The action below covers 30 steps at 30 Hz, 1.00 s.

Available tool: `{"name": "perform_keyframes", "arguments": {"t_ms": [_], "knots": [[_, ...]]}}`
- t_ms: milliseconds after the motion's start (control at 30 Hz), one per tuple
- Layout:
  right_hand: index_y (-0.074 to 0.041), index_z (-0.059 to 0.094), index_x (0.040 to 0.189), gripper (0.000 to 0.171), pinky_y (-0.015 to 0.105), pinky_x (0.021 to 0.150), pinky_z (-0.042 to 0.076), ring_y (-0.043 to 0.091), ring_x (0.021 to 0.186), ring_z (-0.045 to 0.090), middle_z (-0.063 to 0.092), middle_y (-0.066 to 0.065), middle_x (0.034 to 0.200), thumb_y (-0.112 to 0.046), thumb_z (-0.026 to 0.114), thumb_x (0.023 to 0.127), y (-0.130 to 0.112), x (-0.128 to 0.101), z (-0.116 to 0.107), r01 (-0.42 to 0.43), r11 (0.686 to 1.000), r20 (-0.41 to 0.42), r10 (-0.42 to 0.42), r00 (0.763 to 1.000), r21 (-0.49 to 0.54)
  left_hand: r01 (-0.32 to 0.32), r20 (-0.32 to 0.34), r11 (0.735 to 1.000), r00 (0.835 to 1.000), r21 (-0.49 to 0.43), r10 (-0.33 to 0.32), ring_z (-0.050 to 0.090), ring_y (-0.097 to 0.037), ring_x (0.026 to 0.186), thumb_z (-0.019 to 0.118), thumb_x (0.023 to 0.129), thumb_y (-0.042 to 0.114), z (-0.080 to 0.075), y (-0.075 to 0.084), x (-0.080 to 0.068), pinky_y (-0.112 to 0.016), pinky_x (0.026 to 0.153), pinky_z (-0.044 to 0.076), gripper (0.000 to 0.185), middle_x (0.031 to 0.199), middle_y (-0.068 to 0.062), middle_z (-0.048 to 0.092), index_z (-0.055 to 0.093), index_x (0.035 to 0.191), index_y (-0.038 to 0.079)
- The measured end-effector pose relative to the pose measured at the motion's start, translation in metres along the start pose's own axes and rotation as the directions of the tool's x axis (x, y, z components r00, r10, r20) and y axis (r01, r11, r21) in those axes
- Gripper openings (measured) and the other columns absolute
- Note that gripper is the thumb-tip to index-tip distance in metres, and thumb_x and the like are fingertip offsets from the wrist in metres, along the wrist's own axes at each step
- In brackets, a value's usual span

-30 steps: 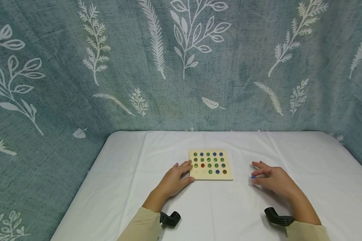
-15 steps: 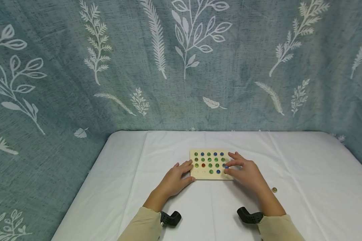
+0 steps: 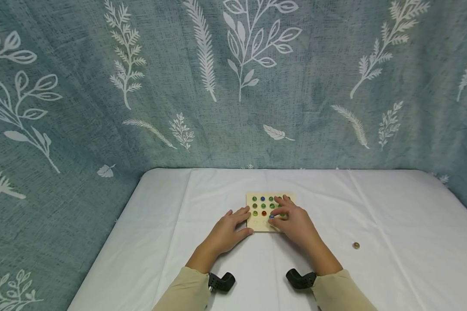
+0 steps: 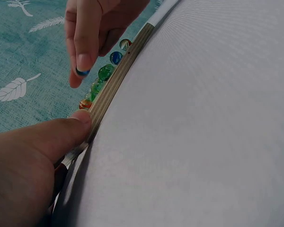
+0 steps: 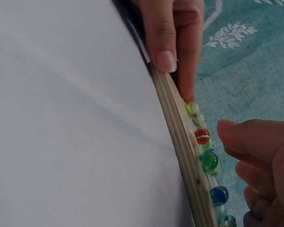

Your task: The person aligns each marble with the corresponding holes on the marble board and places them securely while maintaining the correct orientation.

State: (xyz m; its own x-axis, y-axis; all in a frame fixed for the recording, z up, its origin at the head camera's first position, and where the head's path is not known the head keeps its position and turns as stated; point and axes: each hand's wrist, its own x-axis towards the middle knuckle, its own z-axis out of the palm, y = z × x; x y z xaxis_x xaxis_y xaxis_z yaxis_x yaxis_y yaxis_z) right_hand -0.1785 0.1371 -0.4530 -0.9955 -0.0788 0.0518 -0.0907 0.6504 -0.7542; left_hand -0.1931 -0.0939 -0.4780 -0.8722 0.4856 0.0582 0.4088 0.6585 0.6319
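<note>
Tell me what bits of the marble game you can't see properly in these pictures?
- Right side of the wooden board, head view: the right hand covers those marbles.
- The blue marble in the right hand's grip: left wrist view shows only a sliver between fingertips.
- Empty holes, wrist views: the board is seen edge-on, so they are hidden.
- The loose marble on the white cloth: too small to tell its colour.

- One wooden marble board with shallow sockets.
- Two hands: left hand, right hand.
- One blue marble pinched in the right hand's fingertips.
- One loose marble lying on the white table.
- Marbles seated on the board: partly hidden, so uncountable.
</note>
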Motion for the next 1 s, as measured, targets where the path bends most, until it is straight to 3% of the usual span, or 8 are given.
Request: {"name": "perform_keyframes", "arguments": {"t_ms": [433, 1000], "knots": [[-0.009, 0.079, 0.092, 0.016, 0.066, 0.113, 0.032, 0.04, 0.148, 0.023, 0.046, 0.014, 0.151, -0.021, 0.08, 0.082, -0.011, 0.003, 0.013, 0.139, 0.96, 0.057, -0.129, 0.99, -0.245, -0.031, -0.004, 0.999, 0.999, 0.01, 0.032, 0.035, -0.015, 0.145, 0.065, 0.094, 0.038, 0.001, -0.001, 0.001, -0.04, 0.126, 0.02, 0.059, 0.156, 0.005, 0.038, 0.05, 0.145, 0.013], [-0.01, 0.079, 0.092, 0.016, 0.067, 0.112, 0.033, 0.042, 0.147, 0.025, 0.045, 0.014, 0.151, -0.022, 0.08, 0.082, -0.012, 0.005, 0.015, 0.133, 0.955, 0.057, -0.123, 0.991, -0.264, -0.014, -0.006, 1.0, 1.0, 0.007, 0.014, 0.034, -0.015, 0.145, 0.066, 0.094, 0.038, 0.001, -0.002, 0.001, -0.041, 0.125, 0.02, 0.059, 0.156, 0.006, 0.039, 0.051, 0.145, 0.014]]}}
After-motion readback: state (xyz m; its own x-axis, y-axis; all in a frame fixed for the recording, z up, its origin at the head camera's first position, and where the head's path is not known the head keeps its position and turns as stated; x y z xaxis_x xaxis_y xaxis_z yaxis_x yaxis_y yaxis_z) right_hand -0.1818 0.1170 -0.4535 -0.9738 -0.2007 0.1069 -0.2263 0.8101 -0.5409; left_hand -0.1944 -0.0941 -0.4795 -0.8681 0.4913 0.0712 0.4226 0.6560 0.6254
